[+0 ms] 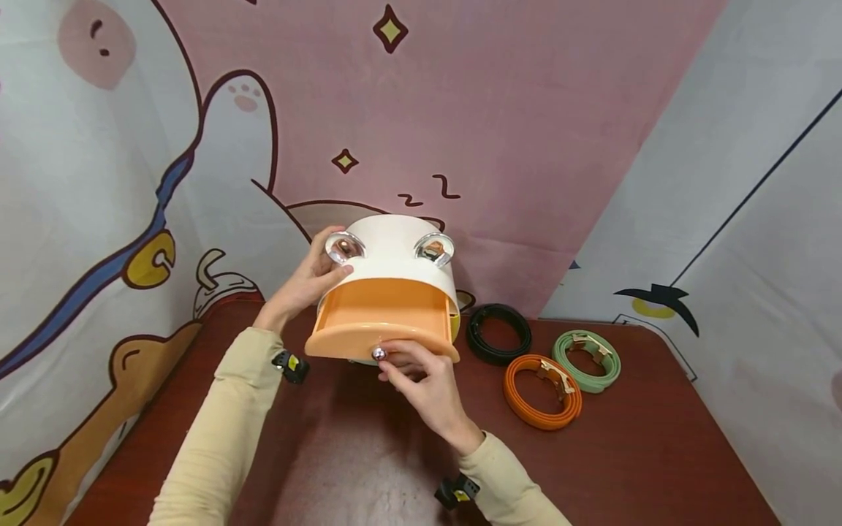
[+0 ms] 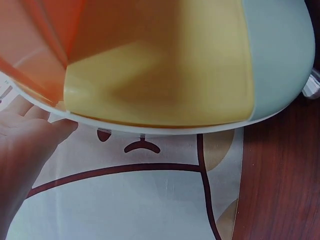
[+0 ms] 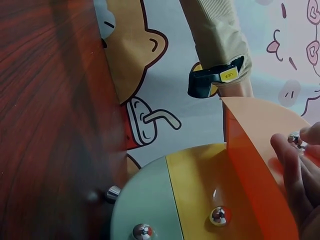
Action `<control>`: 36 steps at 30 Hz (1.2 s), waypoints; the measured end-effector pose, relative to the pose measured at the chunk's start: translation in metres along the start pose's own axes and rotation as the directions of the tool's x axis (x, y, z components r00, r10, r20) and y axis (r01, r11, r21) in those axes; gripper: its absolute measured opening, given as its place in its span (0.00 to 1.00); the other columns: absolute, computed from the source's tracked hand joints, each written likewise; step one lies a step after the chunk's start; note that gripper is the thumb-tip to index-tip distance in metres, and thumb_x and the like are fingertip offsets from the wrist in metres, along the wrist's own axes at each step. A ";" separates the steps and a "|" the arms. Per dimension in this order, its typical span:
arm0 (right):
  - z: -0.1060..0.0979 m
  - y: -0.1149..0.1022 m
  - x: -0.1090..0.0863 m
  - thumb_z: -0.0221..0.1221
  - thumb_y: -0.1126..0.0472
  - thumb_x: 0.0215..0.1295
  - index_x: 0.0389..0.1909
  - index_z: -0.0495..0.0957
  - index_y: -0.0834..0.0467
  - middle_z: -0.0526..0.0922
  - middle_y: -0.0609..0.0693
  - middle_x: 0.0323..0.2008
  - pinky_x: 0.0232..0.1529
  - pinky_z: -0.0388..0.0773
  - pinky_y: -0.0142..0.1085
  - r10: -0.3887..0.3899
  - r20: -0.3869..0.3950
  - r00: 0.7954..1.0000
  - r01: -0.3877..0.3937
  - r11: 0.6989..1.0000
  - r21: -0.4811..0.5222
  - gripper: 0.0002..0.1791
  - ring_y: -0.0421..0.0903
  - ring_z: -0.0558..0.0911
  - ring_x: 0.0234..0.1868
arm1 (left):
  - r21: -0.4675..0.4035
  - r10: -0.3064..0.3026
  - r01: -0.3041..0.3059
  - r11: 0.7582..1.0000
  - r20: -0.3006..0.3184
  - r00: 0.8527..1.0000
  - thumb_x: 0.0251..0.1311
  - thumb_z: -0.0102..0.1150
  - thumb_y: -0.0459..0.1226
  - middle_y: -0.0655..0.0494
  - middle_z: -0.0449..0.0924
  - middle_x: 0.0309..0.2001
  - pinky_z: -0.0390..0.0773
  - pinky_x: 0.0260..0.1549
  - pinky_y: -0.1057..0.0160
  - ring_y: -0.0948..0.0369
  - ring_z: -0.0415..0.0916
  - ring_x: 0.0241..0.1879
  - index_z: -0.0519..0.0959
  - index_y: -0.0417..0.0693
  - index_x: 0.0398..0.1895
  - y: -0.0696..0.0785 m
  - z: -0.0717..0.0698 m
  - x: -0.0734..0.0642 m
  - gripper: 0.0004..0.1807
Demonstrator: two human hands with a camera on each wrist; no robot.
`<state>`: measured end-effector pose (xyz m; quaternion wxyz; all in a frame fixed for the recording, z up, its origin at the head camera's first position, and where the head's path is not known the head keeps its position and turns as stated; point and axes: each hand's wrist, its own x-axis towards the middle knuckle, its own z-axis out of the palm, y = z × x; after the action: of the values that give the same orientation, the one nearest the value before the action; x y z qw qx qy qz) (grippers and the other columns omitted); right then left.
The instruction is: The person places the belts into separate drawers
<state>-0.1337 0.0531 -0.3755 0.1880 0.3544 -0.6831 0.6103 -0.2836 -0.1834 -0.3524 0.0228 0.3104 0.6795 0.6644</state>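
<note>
A small rounded drawer cabinet with a white shell (image 1: 391,252) stands on the table, two shiny chrome pieces (image 1: 434,250) on its top. Its orange drawer (image 1: 368,336) is pulled out at the top. Below are a yellow drawer (image 3: 197,192) and a pale green drawer (image 3: 142,207), seen in the right wrist view. My right hand (image 1: 430,391) pinches the round chrome knob (image 1: 378,353) of the orange drawer between thumb and fingers. My left hand (image 1: 309,281) grips the cabinet's upper left side, thumb at the front edge and fingers partly hidden behind a chrome piece.
Right of the cabinet lie three coiled belts: a black belt (image 1: 478,349), an orange belt (image 1: 546,421) and a green belt (image 1: 610,369). The reddish-brown table (image 1: 625,467) meets a cartoon-printed cloth (image 1: 526,146) at its back and sides.
</note>
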 end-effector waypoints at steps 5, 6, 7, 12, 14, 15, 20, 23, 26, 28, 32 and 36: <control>0.001 -0.001 0.000 0.62 0.80 0.56 0.49 0.77 0.72 0.84 0.64 0.37 0.27 0.81 0.36 0.072 0.067 0.995 -0.075 0.996 0.043 0.18 0.54 0.85 0.29 | 0.001 0.012 -0.012 1.000 0.006 1.000 0.68 0.47 0.24 0.42 0.66 0.58 0.75 0.46 0.63 0.56 0.71 0.53 0.44 0.52 0.73 0.000 0.000 0.000 0.36; 0.001 0.000 0.000 0.62 0.80 0.56 0.50 0.76 0.72 0.84 0.64 0.38 0.29 0.81 0.37 0.076 0.076 0.994 -0.079 0.996 0.046 0.19 0.54 0.86 0.30 | -0.001 0.012 -0.012 1.000 0.009 1.000 0.68 0.47 0.24 0.42 0.66 0.58 0.76 0.46 0.62 0.56 0.71 0.52 0.44 0.51 0.73 0.000 0.001 0.000 0.36; 0.002 0.000 0.000 0.62 0.80 0.56 0.51 0.76 0.73 0.84 0.64 0.39 0.30 0.81 0.38 0.078 0.081 0.994 -0.082 0.995 0.050 0.20 0.54 0.86 0.31 | -0.003 0.013 -0.013 1.000 0.010 1.000 0.68 0.47 0.24 0.43 0.66 0.57 0.76 0.45 0.62 0.55 0.72 0.52 0.44 0.51 0.73 0.000 0.000 0.000 0.36; 0.006 0.003 0.000 0.63 0.80 0.55 0.49 0.77 0.73 0.84 0.65 0.37 0.32 0.82 0.42 0.057 0.046 0.997 -0.059 0.997 0.053 0.18 0.56 0.85 0.35 | -0.016 0.011 -0.010 1.000 0.019 1.000 0.68 0.47 0.24 0.42 0.66 0.57 0.76 0.45 0.61 0.55 0.72 0.52 0.45 0.54 0.72 -0.001 0.001 0.000 0.36; 0.007 0.004 -0.001 0.62 0.81 0.55 0.47 0.78 0.74 0.84 0.65 0.35 0.30 0.82 0.41 0.047 0.023 0.999 -0.048 0.997 0.063 0.17 0.57 0.85 0.34 | -0.011 0.018 -0.018 1.000 0.018 1.000 0.68 0.48 0.24 0.42 0.66 0.57 0.75 0.46 0.62 0.55 0.71 0.53 0.45 0.53 0.72 -0.001 0.002 0.001 0.36; 0.007 0.004 -0.002 0.61 0.81 0.55 0.46 0.78 0.74 0.84 0.65 0.34 0.29 0.81 0.41 0.041 0.015 0.999 -0.042 0.997 0.069 0.16 0.58 0.85 0.33 | -0.012 0.018 -0.018 1.000 0.013 1.000 0.68 0.48 0.24 0.42 0.67 0.57 0.75 0.46 0.62 0.56 0.71 0.53 0.45 0.53 0.72 -0.001 0.002 0.000 0.36; 0.009 0.003 -0.004 0.61 0.82 0.55 0.43 0.79 0.75 0.84 0.65 0.32 0.27 0.81 0.39 0.015 -0.004 1.000 -0.015 0.998 0.069 0.14 0.56 0.85 0.30 | 0.015 0.030 -0.030 0.999 0.007 1.000 0.68 0.48 0.24 0.42 0.67 0.57 0.74 0.47 0.63 0.56 0.70 0.54 0.44 0.49 0.73 -0.001 0.000 0.001 0.36; 0.010 0.001 -0.006 0.61 0.82 0.54 0.43 0.79 0.75 0.85 0.64 0.32 0.26 0.81 0.40 0.013 -0.009 1.000 -0.012 0.998 0.059 0.13 0.56 0.85 0.30 | 0.031 0.027 -0.027 0.999 0.010 1.000 0.68 0.48 0.24 0.42 0.66 0.58 0.73 0.48 0.63 0.55 0.69 0.55 0.43 0.48 0.73 0.000 -0.001 0.001 0.36; 0.011 0.000 -0.008 0.61 0.81 0.56 0.43 0.80 0.74 0.85 0.64 0.31 0.22 0.80 0.39 0.025 -0.011 1.000 -0.025 0.998 0.059 0.13 0.56 0.85 0.29 | 0.032 0.022 -0.022 0.999 0.014 1.000 0.69 0.48 0.25 0.42 0.65 0.60 0.72 0.50 0.63 0.55 0.68 0.57 0.42 0.47 0.73 0.000 -0.001 0.001 0.37; 0.011 -0.001 -0.009 0.61 0.81 0.56 0.43 0.80 0.74 0.85 0.63 0.31 0.22 0.80 0.38 0.038 -0.011 0.999 -0.037 0.997 0.062 0.13 0.56 0.85 0.29 | 0.031 0.017 -0.018 0.999 0.013 1.000 0.69 0.48 0.25 0.42 0.65 0.60 0.72 0.50 0.63 0.55 0.67 0.57 0.42 0.47 0.73 0.000 -0.001 0.000 0.37; 0.012 -0.001 -0.013 0.61 0.81 0.56 0.44 0.80 0.73 0.85 0.63 0.32 0.22 0.79 0.35 0.033 -0.004 0.999 -0.033 0.998 0.048 0.13 0.52 0.86 0.29 | 0.037 0.014 -0.014 0.999 0.008 1.000 0.69 0.48 0.25 0.43 0.65 0.60 0.72 0.50 0.63 0.56 0.67 0.58 0.43 0.50 0.73 0.001 0.000 0.000 0.36; 0.011 -0.002 -0.016 0.61 0.81 0.57 0.44 0.80 0.73 0.85 0.62 0.32 0.21 0.79 0.35 0.021 0.006 1.000 -0.021 0.999 0.038 0.13 0.51 0.86 0.29 | 0.031 0.025 -0.025 0.999 0.011 1.000 0.69 0.48 0.25 0.42 0.66 0.60 0.72 0.51 0.63 0.56 0.68 0.57 0.44 0.52 0.73 -0.001 0.000 0.000 0.36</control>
<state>-0.1194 0.0466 -0.3874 0.1730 0.3525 -0.6757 0.6239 -0.2840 -0.1837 -0.3530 0.0132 0.3228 0.6856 0.6524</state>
